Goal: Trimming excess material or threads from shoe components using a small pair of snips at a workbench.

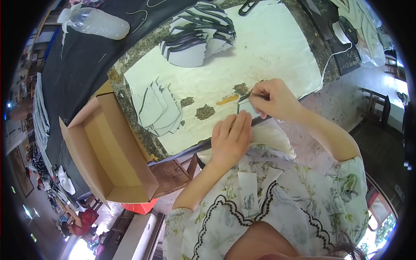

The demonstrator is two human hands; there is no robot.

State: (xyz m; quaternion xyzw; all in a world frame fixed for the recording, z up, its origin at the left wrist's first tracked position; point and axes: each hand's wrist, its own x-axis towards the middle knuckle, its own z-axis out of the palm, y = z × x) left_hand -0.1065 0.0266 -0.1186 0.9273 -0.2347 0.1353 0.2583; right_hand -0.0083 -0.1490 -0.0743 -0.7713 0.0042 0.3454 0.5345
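Near the table's front edge, a small white panel with a dark edge [245,106] lies partly under my hands. My left hand [232,135] rests on it with fingers stretched out and lying flat. My right hand [276,100] is closed in a pinch around a thin dark stick-like tool [258,95], its tip at the panel's dark edge. Farther back sits an overlapping pile of white panels with black edges [186,56]. On the left lies a smaller fanned stack of white panels with thin grey edges [161,108].
Worn white paper [277,39] covers the stone-like tabletop, torn in several spots. An open cardboard box [110,145] stands against the table's left side. A cloudy plastic bottle [100,22] lies at the back left, a black clip [248,7] at the back, and a thread spool [346,28] at the right.
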